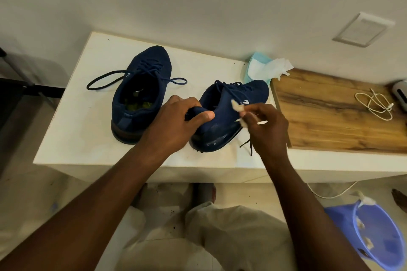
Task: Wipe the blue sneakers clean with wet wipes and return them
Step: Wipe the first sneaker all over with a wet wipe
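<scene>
Left hand: the left hand, just left of centre frame, grips the heel collar of the held sneaker, thumb lying along the outside and fingers curled over the rim.
Right hand: the right hand, right of centre, pinches a crumpled wet wipe between its fingertips.
Wet wipe: white, bunched, and lying against the sneaker's side just beside a small white logo.
Held sneaker: dark blue, tipped onto its side on the white surface, with its glossy heel sole toward the bottom of the frame and its toe pointing to the upper right. A lace end trails on the surface under the right wrist.
Second sneaker: the second sneaker stands upright on its sole left of centre, near the held one but apart from it, toe toward the wall, with lace loops spread to both sides.
Wipe pack: a teal wipe pack sits by the wall just behind the held sneaker's toe, a white sheet pulled out of its top.
Wooden top: a wooden top adjoins the white surface on the right and carries a coiled white cable.
Bin: a blue bin stands on the floor at lower right, with crumpled white scraps inside it and one on its rim.
</scene>
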`<state>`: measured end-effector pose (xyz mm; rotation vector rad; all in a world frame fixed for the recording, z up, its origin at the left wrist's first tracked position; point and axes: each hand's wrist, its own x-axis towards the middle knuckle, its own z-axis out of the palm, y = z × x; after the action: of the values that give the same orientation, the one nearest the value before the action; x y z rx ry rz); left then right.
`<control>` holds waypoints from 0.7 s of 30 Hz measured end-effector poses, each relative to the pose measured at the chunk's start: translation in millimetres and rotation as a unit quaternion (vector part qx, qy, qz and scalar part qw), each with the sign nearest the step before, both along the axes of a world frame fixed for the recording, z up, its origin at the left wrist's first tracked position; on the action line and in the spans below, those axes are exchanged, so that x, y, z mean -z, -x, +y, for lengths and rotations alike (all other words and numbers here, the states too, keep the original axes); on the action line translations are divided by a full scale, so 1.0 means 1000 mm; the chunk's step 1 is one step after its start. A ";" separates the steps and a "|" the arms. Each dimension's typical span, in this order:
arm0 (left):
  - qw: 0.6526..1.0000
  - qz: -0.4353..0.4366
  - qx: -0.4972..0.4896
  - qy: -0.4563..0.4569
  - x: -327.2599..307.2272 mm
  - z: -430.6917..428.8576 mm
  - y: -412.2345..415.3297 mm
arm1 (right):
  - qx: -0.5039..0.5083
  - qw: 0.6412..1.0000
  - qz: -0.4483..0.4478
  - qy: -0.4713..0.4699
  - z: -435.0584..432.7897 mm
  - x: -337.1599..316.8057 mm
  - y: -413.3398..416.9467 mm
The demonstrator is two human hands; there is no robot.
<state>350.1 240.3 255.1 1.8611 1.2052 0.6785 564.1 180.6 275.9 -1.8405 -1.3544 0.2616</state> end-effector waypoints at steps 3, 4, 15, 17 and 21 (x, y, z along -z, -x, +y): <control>1.000 0.002 0.010 0.007 0.002 -0.001 -0.002 | 0.001 1.000 -0.006 0.014 -0.004 0.002 0.010; 1.000 0.000 0.006 0.007 0.003 0.000 -0.002 | -0.048 0.999 -0.020 0.006 -0.007 0.001 0.023; 0.999 -0.019 0.015 0.035 -0.003 0.000 -0.002 | -0.069 0.997 -0.036 -0.002 -0.004 0.003 0.026; 0.999 -0.017 0.018 0.044 -0.009 0.000 0.001 | -0.151 0.987 -0.060 0.012 -0.012 -0.001 0.043; 0.998 0.023 0.035 0.052 -0.020 -0.002 0.007 | -0.088 0.994 -0.062 0.011 0.005 0.000 0.016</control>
<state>342.9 238.5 275.3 1.8334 1.1759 0.5270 547.6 185.1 276.2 -1.7814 -1.6083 0.2580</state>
